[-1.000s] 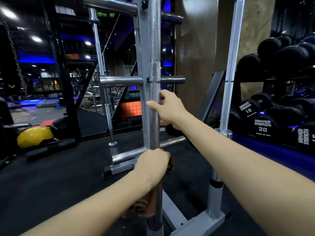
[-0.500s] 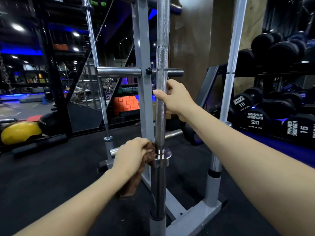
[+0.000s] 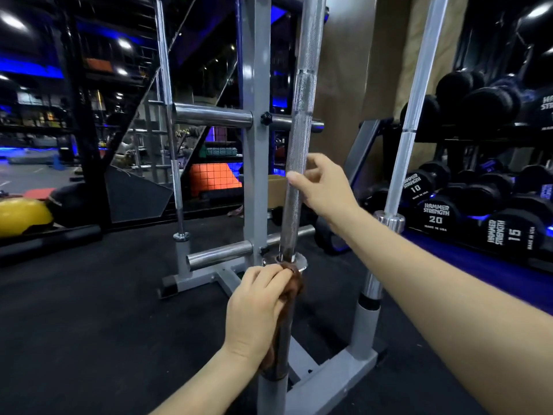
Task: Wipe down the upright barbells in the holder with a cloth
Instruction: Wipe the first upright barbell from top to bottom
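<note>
just below the round steel collar of the nearest upright knurled steel barbell, the left hand is curled round a crumpled brown cloth, pressing it against the bar's dark lower sleeve, seemingly so the rag wraps the metal and rubs it all round. above that collar, the right hand grips the knurled shaft with thumb in front and fingers behind, probably to steady the bar in its grey tube socket while the cloth works. the cloth lies between the left palm and the sleeve, touching both, with its top edge just under the collar. to the right of the collar, well apart, a second upright silver barbell stands in the same grey steel holder, untouched by either hand, likely yet to be wiped.
</note>
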Demonstrator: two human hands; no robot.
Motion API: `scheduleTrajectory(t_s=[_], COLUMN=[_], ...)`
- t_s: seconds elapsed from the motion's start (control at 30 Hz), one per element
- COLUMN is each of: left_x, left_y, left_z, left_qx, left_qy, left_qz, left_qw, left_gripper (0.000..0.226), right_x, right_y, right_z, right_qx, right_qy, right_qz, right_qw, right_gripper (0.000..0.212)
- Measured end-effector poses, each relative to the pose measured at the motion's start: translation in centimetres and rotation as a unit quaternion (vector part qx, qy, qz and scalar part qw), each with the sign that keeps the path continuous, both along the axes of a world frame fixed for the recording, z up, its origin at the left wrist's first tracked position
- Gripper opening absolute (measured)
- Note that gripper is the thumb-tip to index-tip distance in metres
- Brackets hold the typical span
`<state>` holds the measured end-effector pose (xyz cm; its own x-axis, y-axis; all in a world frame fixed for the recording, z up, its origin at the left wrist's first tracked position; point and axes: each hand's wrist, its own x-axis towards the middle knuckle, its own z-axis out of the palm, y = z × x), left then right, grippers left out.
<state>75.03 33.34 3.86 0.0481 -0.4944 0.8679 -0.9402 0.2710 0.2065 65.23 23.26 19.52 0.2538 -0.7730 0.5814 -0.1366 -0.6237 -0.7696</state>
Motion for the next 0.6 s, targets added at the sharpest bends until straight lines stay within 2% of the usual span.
scheduleTrajectory(t_s=[0.07,0.1,0.23,0.33,0.43,0.5,0.6], left_x=[0.3,0.4,0.8,1.5,2.0,1.6,0.3], left_y=[-0.3,-0.3,-0.2,-0.5,-1.0,-1.2,-0.8], left_z=[-0.8,-1.0,-1.0,-0.4,0.7,0.9,0.0], left_qx=[-0.042,-0.05,-0.039,-0.012,-0.007,-0.008,-0.013], left_qy=[0.022,0.041,0.111,0.213,0.311,0.349,0.379], left_qz=[0.014,0.015,-0.006,-0.019,-0.037,-0.046,-0.046], left_qw=[0.999,0.998,0.993,0.977,0.95,0.936,0.924], left_gripper=[0.033,0.03,0.026,0.017,0.022,0.023,0.021], right_x=[-0.5,-0.7,-0.9,-1.0,-1.2,-1.2,-1.1], right_y=[0.2,0.3,0.9,1.1,1.0,0.8,0.5], right_z=[-2.5,-3.7,-7.1,-7.7,-8.0,-8.4,-9.4], right_qx=[0.025,0.04,0.069,0.066,0.07,0.087,0.108], right_qy=[0.031,0.051,0.088,0.082,0.073,0.051,0.011], right_qz=[-0.002,0.002,0.035,0.044,0.044,0.052,0.055], right_qw=[0.999,0.998,0.993,0.994,0.994,0.994,0.993], right_gripper=[0.041,0.04,0.013,0.017,0.021,0.023,0.012])
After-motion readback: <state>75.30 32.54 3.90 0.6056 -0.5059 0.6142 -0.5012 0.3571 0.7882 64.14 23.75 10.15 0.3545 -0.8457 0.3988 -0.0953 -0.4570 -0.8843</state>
